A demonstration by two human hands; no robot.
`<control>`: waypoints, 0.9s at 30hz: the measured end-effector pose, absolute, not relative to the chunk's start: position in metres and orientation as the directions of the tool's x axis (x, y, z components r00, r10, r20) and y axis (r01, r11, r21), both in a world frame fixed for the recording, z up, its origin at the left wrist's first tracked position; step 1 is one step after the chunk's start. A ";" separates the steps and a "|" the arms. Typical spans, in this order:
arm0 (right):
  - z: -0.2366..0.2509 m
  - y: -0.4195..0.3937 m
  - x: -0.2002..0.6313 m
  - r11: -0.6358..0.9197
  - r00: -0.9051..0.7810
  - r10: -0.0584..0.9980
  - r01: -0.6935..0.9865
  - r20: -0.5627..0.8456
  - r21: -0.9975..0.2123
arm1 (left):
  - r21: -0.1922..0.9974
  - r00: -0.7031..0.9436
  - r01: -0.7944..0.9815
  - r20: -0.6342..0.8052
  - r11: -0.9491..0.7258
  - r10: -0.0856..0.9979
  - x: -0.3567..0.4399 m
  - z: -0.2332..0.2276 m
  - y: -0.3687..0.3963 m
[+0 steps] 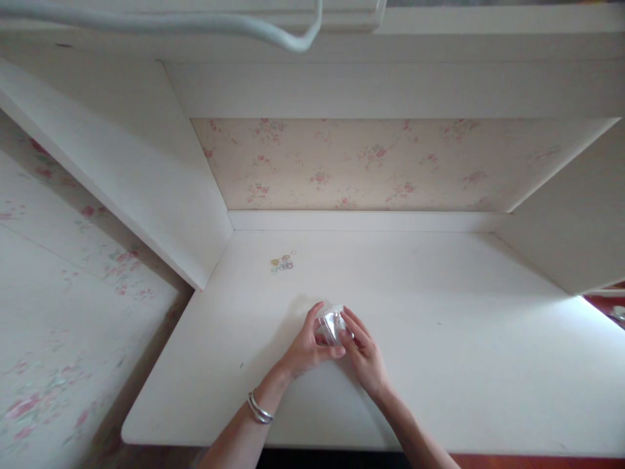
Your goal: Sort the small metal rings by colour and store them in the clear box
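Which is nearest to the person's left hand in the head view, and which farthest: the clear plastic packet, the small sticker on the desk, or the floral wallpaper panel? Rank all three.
1. Clear plastic packet: held in the left hand, with the right hand on it too.
2. Small sticker: on the desk, behind the hands, slightly left.
3. Floral wallpaper panel: upright at the desk's back.

Head-height view down onto desk (pixel 439 339)
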State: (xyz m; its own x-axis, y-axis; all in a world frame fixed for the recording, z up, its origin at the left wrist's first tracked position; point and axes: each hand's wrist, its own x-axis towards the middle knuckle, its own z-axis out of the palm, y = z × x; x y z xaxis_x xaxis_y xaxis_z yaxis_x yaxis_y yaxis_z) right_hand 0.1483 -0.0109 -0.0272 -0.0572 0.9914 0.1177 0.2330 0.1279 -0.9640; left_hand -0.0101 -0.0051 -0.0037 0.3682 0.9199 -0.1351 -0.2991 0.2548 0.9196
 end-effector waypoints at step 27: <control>-0.028 -0.009 0.154 -0.155 -0.036 0.988 -0.132 -0.151 -0.979 | 0.896 0.333 -0.295 -0.229 0.332 0.915 -0.014 -0.005 -0.001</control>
